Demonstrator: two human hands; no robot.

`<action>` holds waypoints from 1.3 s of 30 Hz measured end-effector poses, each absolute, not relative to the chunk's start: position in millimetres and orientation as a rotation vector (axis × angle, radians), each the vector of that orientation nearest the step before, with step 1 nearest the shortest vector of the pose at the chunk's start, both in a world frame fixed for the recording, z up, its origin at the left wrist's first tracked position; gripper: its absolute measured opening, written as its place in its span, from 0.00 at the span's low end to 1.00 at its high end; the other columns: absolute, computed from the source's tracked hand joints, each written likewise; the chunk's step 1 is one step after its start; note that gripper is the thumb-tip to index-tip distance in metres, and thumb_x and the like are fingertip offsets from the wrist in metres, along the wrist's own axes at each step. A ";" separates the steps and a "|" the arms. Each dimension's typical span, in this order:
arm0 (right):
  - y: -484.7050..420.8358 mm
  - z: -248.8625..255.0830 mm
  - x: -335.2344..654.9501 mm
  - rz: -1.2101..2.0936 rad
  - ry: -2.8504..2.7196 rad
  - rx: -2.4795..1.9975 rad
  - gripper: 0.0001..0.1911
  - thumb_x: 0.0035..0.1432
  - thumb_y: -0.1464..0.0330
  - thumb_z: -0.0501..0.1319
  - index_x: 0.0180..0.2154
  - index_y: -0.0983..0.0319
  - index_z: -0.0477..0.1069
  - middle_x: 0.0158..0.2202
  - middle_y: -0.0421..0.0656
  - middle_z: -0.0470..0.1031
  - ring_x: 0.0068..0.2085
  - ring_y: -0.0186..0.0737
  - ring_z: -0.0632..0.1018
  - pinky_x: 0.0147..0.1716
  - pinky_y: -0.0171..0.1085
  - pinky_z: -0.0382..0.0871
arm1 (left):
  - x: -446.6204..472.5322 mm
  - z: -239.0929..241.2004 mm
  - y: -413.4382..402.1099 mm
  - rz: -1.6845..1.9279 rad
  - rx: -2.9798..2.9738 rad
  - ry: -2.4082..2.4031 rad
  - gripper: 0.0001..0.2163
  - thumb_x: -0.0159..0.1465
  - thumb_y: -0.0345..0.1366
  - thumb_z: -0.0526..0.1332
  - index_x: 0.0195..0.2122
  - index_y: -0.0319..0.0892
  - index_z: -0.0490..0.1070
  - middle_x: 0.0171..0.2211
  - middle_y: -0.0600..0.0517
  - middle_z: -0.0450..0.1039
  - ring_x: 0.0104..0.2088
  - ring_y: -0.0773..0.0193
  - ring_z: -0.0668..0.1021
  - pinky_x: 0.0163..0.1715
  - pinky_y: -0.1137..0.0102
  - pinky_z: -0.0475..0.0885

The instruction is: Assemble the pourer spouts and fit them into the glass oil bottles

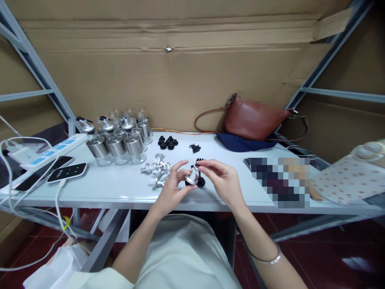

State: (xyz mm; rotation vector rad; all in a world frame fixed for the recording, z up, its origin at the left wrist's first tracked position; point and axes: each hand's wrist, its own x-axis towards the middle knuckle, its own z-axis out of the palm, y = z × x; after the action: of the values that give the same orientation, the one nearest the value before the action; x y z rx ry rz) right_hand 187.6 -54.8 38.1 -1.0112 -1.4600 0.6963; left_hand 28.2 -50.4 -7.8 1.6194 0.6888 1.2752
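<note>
My left hand (170, 188) pinches a silver pourer spout (191, 178) with a black tip, held just above the table's front part. At the spout's upper right, my right hand (225, 180) has thumb and forefinger closed on a small dark piece, mostly hidden by the fingers. Between the hands, a round black stopper (201, 182) shows behind the spout. Several silver spout parts (158, 170) lie in a loose pile left of my left hand. Farther back are a cluster of black stoppers (167, 142) and a small heap of thin black pieces (195, 148).
Glass bottles with steel sleeves (117, 148) stand at the back left, some with pourers fitted. A power strip (57, 150), phone (45, 172) and white device (67, 172) lie left. A brown bag (255, 118) rests on dark blue cloth (240, 143); tape rolls (368, 150) sit right.
</note>
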 end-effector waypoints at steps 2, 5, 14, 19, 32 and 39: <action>-54.4 39.1 188.5 0.680 -1.503 -0.974 0.08 0.53 0.63 0.63 0.31 0.60 0.78 0.32 0.44 0.79 0.33 0.40 0.77 0.36 0.38 0.71 | 27.4 -7.8 -50.6 1.227 1.650 0.676 0.30 0.57 0.30 0.64 0.59 0.50 0.53 0.39 0.53 0.69 0.41 0.66 0.76 0.48 0.67 0.67; -53.6 39.0 189.2 0.644 -1.554 -0.950 0.07 0.54 0.64 0.62 0.32 0.59 0.79 0.32 0.44 0.77 0.34 0.39 0.76 0.34 0.37 0.70 | 26.2 -6.3 -50.7 1.191 1.686 0.709 0.33 0.58 0.31 0.63 0.62 0.50 0.51 0.39 0.52 0.69 0.42 0.65 0.75 0.46 0.68 0.69; -52.1 36.6 189.6 0.691 -1.526 -0.992 0.09 0.53 0.63 0.62 0.31 0.61 0.76 0.33 0.44 0.75 0.31 0.36 0.73 0.30 0.35 0.67 | 25.8 -2.7 -51.1 1.137 1.790 0.768 0.29 0.58 0.33 0.63 0.60 0.51 0.57 0.41 0.50 0.71 0.42 0.63 0.75 0.44 0.69 0.70; -51.7 37.2 191.9 0.767 -1.499 -1.032 0.08 0.50 0.64 0.64 0.29 0.62 0.75 0.27 0.41 0.73 0.27 0.35 0.70 0.27 0.35 0.65 | 25.2 -2.7 -51.3 1.120 1.792 0.784 0.30 0.57 0.34 0.64 0.60 0.51 0.58 0.40 0.51 0.73 0.42 0.62 0.76 0.43 0.70 0.71; -53.7 37.4 195.3 0.620 -1.612 -1.028 0.07 0.54 0.65 0.63 0.31 0.61 0.77 0.30 0.44 0.76 0.30 0.38 0.74 0.29 0.36 0.67 | 25.7 -0.5 -52.9 1.166 1.847 0.834 0.27 0.56 0.35 0.66 0.57 0.47 0.65 0.42 0.50 0.74 0.43 0.62 0.75 0.47 0.69 0.70; -55.7 36.9 192.7 0.695 -1.811 -0.928 0.20 0.55 0.62 0.63 0.51 0.57 0.71 0.40 0.45 0.75 0.35 0.38 0.76 0.37 0.39 0.73 | 28.4 -0.6 -52.6 1.363 1.630 0.861 0.24 0.55 0.38 0.66 0.53 0.42 0.64 0.36 0.52 0.73 0.38 0.65 0.77 0.44 0.71 0.72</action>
State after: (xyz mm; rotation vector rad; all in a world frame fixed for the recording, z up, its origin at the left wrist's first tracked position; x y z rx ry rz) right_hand 192.7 -55.7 36.9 -0.9277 -1.8111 0.6952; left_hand 28.4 -52.6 -0.6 1.6303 0.8607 1.3625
